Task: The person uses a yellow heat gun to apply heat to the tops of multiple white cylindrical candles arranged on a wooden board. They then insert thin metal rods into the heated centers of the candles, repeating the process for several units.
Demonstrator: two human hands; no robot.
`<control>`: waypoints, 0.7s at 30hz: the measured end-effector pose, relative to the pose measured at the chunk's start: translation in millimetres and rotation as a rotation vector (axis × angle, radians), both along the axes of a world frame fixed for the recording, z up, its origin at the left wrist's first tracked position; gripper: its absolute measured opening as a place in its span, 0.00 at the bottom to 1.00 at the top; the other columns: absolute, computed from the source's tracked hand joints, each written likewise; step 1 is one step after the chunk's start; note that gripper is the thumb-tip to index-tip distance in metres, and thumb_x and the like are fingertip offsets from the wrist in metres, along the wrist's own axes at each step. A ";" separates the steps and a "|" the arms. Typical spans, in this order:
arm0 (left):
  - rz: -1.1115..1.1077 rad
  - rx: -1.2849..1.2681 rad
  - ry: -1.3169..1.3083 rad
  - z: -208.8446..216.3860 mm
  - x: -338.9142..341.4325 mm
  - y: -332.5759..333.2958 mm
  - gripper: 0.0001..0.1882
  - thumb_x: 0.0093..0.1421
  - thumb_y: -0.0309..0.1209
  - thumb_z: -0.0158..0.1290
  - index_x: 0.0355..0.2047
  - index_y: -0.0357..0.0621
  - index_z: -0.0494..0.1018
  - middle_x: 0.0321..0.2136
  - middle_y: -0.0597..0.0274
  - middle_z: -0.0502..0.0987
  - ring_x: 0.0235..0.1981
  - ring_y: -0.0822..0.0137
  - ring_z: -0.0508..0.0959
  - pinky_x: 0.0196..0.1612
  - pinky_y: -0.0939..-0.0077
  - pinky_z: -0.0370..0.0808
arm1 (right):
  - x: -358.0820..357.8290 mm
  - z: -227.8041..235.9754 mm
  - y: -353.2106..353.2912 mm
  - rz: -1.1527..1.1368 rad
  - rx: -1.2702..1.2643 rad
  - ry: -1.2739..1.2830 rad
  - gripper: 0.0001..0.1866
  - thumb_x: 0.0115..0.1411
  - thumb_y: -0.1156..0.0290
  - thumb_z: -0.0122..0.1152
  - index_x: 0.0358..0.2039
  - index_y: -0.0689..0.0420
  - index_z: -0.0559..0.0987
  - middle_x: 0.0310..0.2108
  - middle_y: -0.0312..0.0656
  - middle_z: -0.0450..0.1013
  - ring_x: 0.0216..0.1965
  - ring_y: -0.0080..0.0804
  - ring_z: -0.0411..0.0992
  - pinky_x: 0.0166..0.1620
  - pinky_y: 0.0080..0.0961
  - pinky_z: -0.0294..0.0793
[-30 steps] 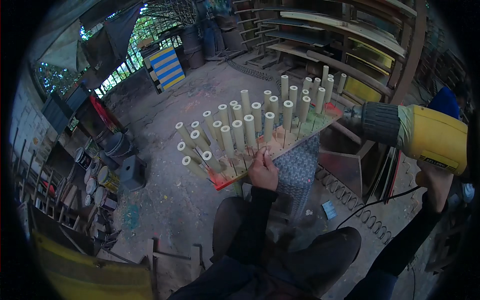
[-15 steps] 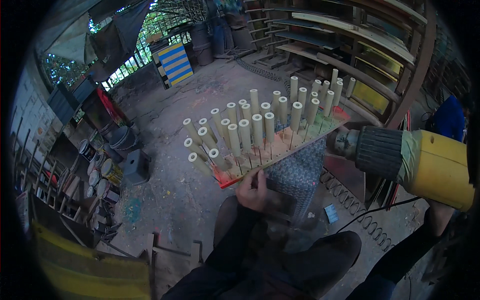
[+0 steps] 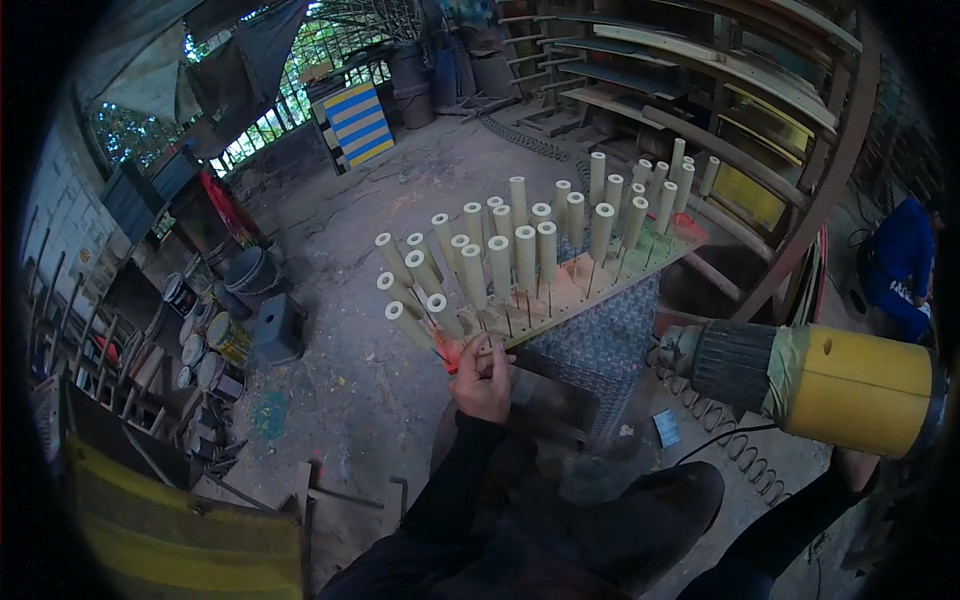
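Note:
A long board (image 3: pixel 578 282), painted red at its ends, lies slantwise in front of me. Thin pins stand up from it, and pale hollow tubes (image 3: pixel 497 270) sit on many of them, several leaning. My left hand (image 3: pixel 483 382) pinches the board's near edge close to its left end, the fingertips beside the lowest pins. On the right, my right hand (image 3: pixel 856 468) holds a yellow heat gun (image 3: pixel 855 385) from below, mostly hidden by the tool's body. Its dark ribbed front and metal nozzle point left, below the board's right end and apart from it.
A grey woven stool (image 3: pixel 612 350) stands under the board. Paint cans (image 3: pixel 228 340) and a grey plastic stool (image 3: pixel 278 328) are at left. A rack of panels (image 3: pixel 690 75) rises behind right. A black cord (image 3: pixel 725 433) trails below the heat gun. Another person (image 3: pixel 900 260) in blue is far right.
My left hand has slid left along the board's near edge toward its red end. The heat gun has dropped lower, away from the board's right end.

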State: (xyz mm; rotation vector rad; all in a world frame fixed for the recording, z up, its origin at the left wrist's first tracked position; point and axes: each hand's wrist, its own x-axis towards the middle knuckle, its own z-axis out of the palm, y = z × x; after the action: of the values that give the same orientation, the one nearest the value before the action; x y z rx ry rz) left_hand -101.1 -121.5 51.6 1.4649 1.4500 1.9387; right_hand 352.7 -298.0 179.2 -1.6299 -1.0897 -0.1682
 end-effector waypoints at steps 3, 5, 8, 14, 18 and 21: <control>0.019 -0.066 -0.026 0.3 -0.7 -3.8 0.14 0.58 0.23 0.52 0.45 0.34 0.69 0.21 0.55 0.79 0.21 0.74 0.78 0.27 0.82 0.73 | -4.1 -8.9 -1.0 0.003 -0.005 0.008 0.22 0.42 0.73 0.73 0.39 0.60 0.75 0.35 0.38 0.74 0.35 0.28 0.73 0.38 0.24 0.71; 0.051 -0.046 0.008 1.4 3.4 -5.1 0.13 0.60 0.24 0.51 0.45 0.34 0.70 0.20 0.59 0.79 0.17 0.78 0.74 0.22 0.84 0.69 | -6.2 -13.6 -3.2 0.004 -0.008 0.018 0.22 0.42 0.73 0.73 0.39 0.60 0.75 0.35 0.38 0.74 0.35 0.28 0.73 0.38 0.24 0.71; 0.063 -0.065 0.042 -3.2 -1.3 -0.9 0.11 0.60 0.24 0.52 0.43 0.34 0.71 0.19 0.60 0.78 0.18 0.78 0.74 0.21 0.84 0.69 | -15.0 -16.9 -3.3 0.007 -0.005 0.022 0.22 0.42 0.72 0.73 0.39 0.60 0.75 0.35 0.38 0.74 0.35 0.28 0.73 0.38 0.24 0.71; -0.011 -0.104 -0.307 -16.1 -2.9 14.4 0.09 0.59 0.25 0.52 0.39 0.31 0.72 0.20 0.59 0.77 0.21 0.74 0.78 0.29 0.81 0.76 | -41.8 -21.7 5.8 0.042 0.012 0.036 0.22 0.42 0.72 0.73 0.39 0.60 0.76 0.35 0.38 0.74 0.35 0.28 0.73 0.38 0.24 0.71; 0.009 -0.112 -0.277 -15.7 2.4 13.1 0.08 0.60 0.26 0.52 0.37 0.32 0.73 0.19 0.61 0.77 0.19 0.78 0.75 0.22 0.86 0.69 | -52.0 -16.5 13.9 0.041 0.031 0.035 0.22 0.42 0.72 0.73 0.39 0.60 0.76 0.35 0.38 0.74 0.35 0.28 0.73 0.38 0.24 0.71; 0.006 -0.126 -0.249 -9.9 4.0 8.9 0.09 0.61 0.28 0.51 0.36 0.33 0.74 0.18 0.62 0.76 0.16 0.80 0.71 0.20 0.86 0.64 | -54.9 -11.5 20.7 0.041 0.043 0.036 0.23 0.42 0.72 0.73 0.39 0.60 0.76 0.35 0.38 0.75 0.35 0.28 0.73 0.38 0.24 0.71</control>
State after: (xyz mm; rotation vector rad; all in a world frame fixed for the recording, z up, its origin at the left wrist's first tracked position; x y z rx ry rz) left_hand -97.2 -112.6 41.8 1.1211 1.4343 1.9158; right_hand 297.9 -277.3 167.7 -1.5654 -1.0843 -0.1336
